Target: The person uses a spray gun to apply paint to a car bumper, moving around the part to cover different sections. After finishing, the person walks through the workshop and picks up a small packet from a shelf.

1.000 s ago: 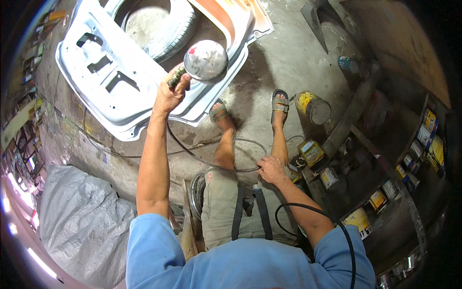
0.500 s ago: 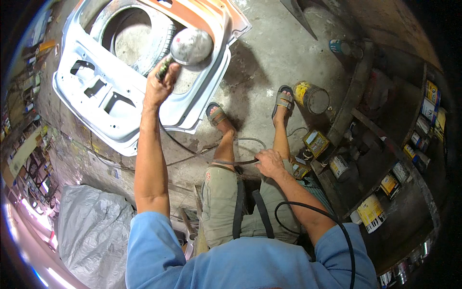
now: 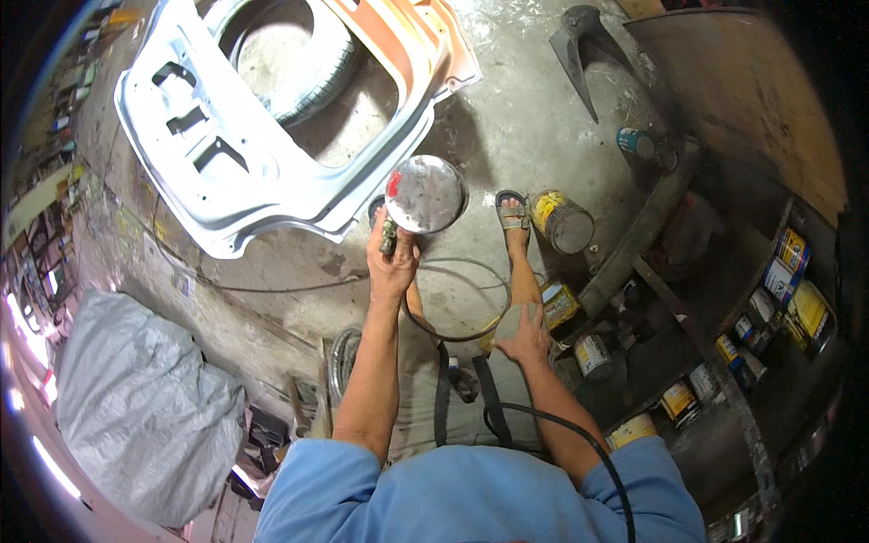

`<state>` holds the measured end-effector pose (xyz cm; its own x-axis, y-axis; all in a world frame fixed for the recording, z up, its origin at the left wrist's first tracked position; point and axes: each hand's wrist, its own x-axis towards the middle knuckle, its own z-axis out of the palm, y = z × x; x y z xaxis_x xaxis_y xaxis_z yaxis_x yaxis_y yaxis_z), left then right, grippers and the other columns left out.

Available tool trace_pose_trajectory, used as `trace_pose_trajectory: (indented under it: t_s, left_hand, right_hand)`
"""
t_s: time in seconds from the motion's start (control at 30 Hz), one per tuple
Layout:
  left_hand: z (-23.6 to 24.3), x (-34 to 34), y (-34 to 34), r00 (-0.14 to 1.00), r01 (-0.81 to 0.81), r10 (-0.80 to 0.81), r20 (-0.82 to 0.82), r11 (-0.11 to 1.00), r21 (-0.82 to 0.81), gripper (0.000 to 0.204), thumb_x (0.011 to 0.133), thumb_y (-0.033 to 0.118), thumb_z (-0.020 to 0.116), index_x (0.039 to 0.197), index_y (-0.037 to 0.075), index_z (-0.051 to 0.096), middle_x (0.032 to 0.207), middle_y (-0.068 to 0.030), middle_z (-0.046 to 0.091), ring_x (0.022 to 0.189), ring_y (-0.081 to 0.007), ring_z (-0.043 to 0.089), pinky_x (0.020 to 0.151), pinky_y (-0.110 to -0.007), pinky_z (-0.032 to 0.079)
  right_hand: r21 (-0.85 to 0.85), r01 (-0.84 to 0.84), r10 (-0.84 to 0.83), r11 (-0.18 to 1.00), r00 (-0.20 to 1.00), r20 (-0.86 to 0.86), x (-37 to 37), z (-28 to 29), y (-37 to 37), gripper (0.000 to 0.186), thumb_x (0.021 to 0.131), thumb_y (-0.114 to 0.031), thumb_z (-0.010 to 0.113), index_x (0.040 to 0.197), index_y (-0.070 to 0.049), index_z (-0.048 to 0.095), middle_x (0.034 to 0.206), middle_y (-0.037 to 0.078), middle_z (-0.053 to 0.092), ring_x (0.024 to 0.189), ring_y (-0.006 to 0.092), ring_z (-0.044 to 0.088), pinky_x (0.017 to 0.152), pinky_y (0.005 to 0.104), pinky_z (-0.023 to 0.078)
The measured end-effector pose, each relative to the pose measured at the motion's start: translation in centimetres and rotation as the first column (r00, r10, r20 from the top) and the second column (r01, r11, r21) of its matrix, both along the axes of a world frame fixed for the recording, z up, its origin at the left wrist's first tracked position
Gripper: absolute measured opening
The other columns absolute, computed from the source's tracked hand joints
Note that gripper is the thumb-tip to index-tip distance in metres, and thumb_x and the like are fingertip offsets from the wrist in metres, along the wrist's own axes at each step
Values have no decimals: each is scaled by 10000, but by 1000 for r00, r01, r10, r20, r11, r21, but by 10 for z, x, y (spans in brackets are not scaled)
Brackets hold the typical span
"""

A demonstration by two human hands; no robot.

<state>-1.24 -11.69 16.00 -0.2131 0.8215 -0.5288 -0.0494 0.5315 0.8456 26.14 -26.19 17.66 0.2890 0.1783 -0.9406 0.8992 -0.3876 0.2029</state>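
Note:
My left hand [image 3: 393, 261] is wrapped round the handle of a spray gun [image 3: 388, 237]. Its round, paint-stained metal cup [image 3: 425, 194] has a red smear and faces up at me. The gun is just off the near edge of a white car door panel [image 3: 281, 195] with an orange part, which lies over a tyre [image 3: 326, 77]. My right hand [image 3: 525, 337] rests on my right knee with its fingers spread, holding nothing. A dark hose [image 3: 453, 338] loops between my legs and passes close to that hand.
A yellow paint can [image 3: 563, 222] stands beside my right foot. To the right, a dark shelf [image 3: 625, 416] holds several cans. Grey plastic sheeting [image 3: 145, 407] covers something at the left. A dark curved panel [image 3: 584, 63] lies on the floor at the far right.
My left hand has brought the spray gun back from over the door panel, nearer and to the right. My right hand has moved slightly nearer, from beside the hose onto my knee.

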Motion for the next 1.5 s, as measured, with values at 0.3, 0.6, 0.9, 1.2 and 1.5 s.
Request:
trace_pose_trajectory:
  t_s: [0.3, 0.6, 0.9, 1.2, 1.5]
  left_hand:
    - [-8, 82, 13, 968, -242, 243, 59, 970, -26, 377, 1085, 411, 580, 973, 52, 605, 743, -40, 628, 478, -105, 519, 443, -277, 388]
    - [-8, 138, 20, 904, -416, 419, 86, 908, -42, 421, 1082, 480, 552, 983, 70, 535, 676, -31, 569, 450, -117, 506, 395, -281, 388]
    - [-21, 168, 72, 874, -479, 453, 174, 863, 161, 436, 1075, 495, 559, 982, 69, 554, 728, -53, 620, 453, -119, 519, 394, -274, 391]
    - [-25, 175, 2, 821, -571, 570, 36, 820, 45, 384, 1090, 452, 549, 1054, 70, 537, 800, -49, 623, 486, -101, 520, 417, -267, 378]
    - [-31, 190, -61, 772, -622, 605, 196, 782, 38, 329, 1074, 334, 625, 1234, 70, 512, 894, -35, 633, 683, -87, 546, 549, -241, 448]
  right_hand:
    - [-36, -168, 169, 985, 985, 38, 70, -13, 44, 961, 836, -489, 816, 1613, -208, 326, 1625, 149, 336, 1306, 392, 587, 1056, 463, 527]
    - [-53, -210, 211, 976, 977, 22, 84, -14, 33, 903, 862, -493, 796, 1591, -198, 353, 1643, 171, 316, 1297, 405, 587, 1038, 448, 539]
    - [-62, -172, 175, 983, 984, 39, 78, -10, 25, 914, 864, -504, 789, 1598, -194, 342, 1641, 149, 321, 1367, 416, 516, 1047, 509, 514]
    - [-38, -236, 238, 971, 970, 45, 87, -13, 35, 859, 880, -504, 771, 1569, -181, 374, 1623, 162, 342, 1315, 405, 560, 1009, 511, 533]
    - [69, -317, 319, 946, 948, -18, 112, -19, 53, 814, 805, -444, 830, 1489, -165, 488, 1496, 157, 461, 1254, 413, 600, 1020, 477, 534]
